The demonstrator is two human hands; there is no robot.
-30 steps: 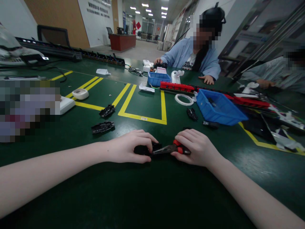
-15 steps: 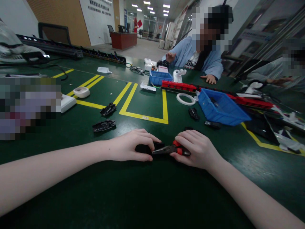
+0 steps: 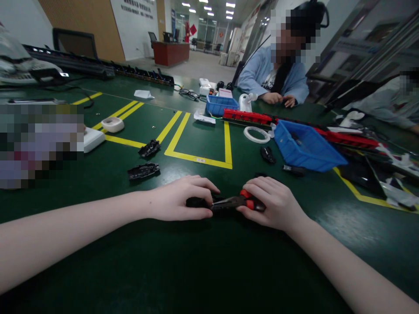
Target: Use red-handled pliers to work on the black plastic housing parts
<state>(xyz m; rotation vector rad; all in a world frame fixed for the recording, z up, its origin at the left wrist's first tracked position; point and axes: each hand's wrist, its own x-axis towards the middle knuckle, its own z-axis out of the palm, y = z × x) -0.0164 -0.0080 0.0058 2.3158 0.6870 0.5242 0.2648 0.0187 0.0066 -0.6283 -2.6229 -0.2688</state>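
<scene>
Fingers (image 3: 199, 185) of the left hand (image 3: 178, 199) curl closed over a small black plastic part (image 3: 196, 202), pinning it to the green counter (image 3: 209, 261) at centre front. Just beside it, the right hand (image 3: 275, 203) clasps red-handled pliers (image 3: 234, 202), whose slim dark metal nose touches the part. Judging from this close grip, a slip of the nose could nick the left fingertips or crack the glossy plastic. Farther off lie matching black shells (image 3: 143, 170), a blue bin (image 3: 307, 150) and a white ring (image 3: 257, 134).

Both forearms bare, no sleeves/gloves.
</scene>
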